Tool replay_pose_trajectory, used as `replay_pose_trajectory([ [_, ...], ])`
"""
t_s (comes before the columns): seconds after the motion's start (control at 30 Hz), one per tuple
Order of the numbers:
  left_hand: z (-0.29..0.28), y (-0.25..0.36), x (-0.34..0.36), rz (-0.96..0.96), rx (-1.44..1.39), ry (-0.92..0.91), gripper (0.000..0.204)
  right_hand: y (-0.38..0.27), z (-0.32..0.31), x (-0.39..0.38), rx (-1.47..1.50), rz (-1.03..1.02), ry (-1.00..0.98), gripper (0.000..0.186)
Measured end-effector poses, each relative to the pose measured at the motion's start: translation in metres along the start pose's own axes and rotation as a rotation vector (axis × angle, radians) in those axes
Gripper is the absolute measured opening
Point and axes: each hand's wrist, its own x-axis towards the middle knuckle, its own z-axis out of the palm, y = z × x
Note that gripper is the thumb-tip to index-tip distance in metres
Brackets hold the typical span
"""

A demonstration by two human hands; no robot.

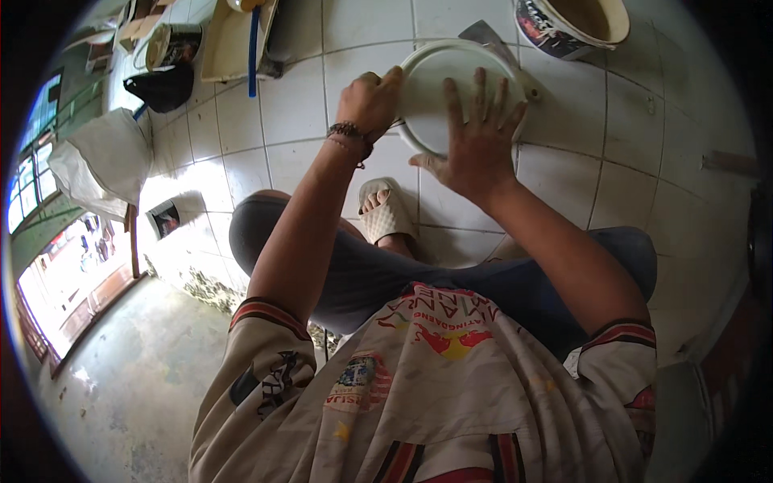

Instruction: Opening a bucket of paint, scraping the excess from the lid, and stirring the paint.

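A round white lid [427, 88] with a raised rim lies at the top middle of the view; I cannot tell what is under it. My left hand [369, 106], with a beaded bracelet at the wrist, has its fingers curled on the lid's left rim. My right hand [475, 149] rests palm down across the lid, fingers spread and thumb out toward the lower rim. A metal scraper blade [477, 34] shows from behind the lid's upper edge.
An open bucket [538, 30] stands upper right. At upper left are a tray [216, 60] with a blue-handled tool [252, 64], another bucket [173, 44], a black bag [161, 88] and a white sack [101, 161]. My sandalled foot [386, 217] is below the lid.
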Motion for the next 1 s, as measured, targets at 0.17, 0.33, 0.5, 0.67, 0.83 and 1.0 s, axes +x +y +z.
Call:
replay_pose_trajectory([
  [0.17, 0.004, -0.009, -0.009, -0.082, -0.092, -0.041, 0.052, -0.023, 0.006, 0.003, -0.158, 0.036, -0.111, 0.112],
  [0.33, 0.002, -0.01, -0.006, -0.053, -0.115, -0.085, 0.044, -0.033, 0.003, 0.01, -0.279, 0.059, -0.204, 0.11],
  [0.5, -0.001, -0.001, -0.009, 0.003, -0.021, 0.01, 0.034, -0.032, -0.008, 0.025, -0.313, 0.016, -0.365, 0.11],
  [0.67, 0.002, -0.005, 0.002, 0.021, -0.019, -0.094, 0.031, -0.033, -0.012, 0.039, -0.297, -0.127, -0.422, 0.11],
  [0.83, 0.004, -0.003, 0.005, 0.003, -0.07, -0.129, 0.03, -0.029, -0.012, 0.044, -0.227, -0.167, -0.505, 0.098],
  [1.0, 0.003, 0.0, 0.003, -0.002, -0.1, -0.135, 0.03, -0.028, -0.017, 0.046, -0.209, -0.195, -0.571, 0.062],
])
